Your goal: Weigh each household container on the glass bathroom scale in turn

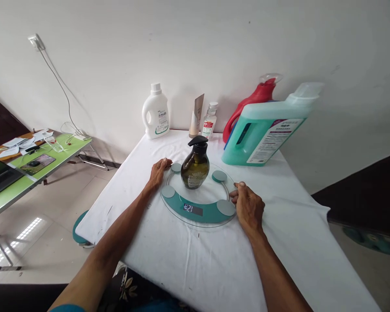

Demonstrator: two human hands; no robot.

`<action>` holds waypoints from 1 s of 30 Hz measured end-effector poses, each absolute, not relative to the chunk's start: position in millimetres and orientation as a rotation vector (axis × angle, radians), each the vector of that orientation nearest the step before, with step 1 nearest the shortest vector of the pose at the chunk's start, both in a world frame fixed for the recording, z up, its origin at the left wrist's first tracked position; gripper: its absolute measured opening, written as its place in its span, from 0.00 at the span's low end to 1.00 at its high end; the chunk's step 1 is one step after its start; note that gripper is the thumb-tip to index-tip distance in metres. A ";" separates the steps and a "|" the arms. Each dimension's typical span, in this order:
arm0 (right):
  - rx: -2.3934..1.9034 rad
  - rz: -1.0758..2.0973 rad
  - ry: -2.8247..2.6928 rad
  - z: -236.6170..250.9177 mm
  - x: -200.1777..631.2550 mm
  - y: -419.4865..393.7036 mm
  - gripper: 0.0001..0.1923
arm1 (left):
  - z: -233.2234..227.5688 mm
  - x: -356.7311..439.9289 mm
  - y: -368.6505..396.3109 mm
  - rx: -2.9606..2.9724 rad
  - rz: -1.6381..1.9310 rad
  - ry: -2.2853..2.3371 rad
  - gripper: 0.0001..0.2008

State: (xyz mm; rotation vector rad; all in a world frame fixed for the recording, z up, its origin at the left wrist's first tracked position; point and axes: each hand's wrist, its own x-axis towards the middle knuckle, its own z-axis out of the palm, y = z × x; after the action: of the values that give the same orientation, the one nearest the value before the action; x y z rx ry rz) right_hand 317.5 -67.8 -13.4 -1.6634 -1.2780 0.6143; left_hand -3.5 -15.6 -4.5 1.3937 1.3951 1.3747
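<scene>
A round glass scale (178, 209) with a green band and a lit display lies on the white-covered table. On its glass stands a dark olive pump bottle (195, 170), upright, its black pump head turned to the left. My left hand (158, 172) grips the scale's left rim, fingers closed at the edge. At the right rim, my right hand (247, 204) pinches the glass between thumb and fingers. Neither hand touches the bottle.
Along the wall stand a white jug (156, 113), a beige tube (196, 116), a small clear bottle (209, 121), a red bottle (254, 99) and a large green jug (263, 134). A green table (65, 145) with a laptop (0, 175) is at left.
</scene>
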 end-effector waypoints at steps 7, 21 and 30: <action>-1.651 0.586 -1.320 -10.6 316.3 -69.5 0.44 | -2.1 -4.5 -14.5 1.387 1.366 1.384 0.43; -1.696 0.622 -1.258 -10.9 315.6 -70.1 0.45 | -5.5 -5.4 -11.6 1.432 1.327 1.395 0.40; -1.734 0.647 -1.246 -7.4 314.7 -71.4 0.43 | -4.3 -7.0 -14.2 1.444 1.324 1.372 0.38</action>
State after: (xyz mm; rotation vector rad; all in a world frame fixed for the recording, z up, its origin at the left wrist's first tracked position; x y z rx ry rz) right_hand 314.7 -71.4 -7.4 -1.7339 -1.2462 0.6468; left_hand -7.0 -14.2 -4.3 1.4438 1.3718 1.3240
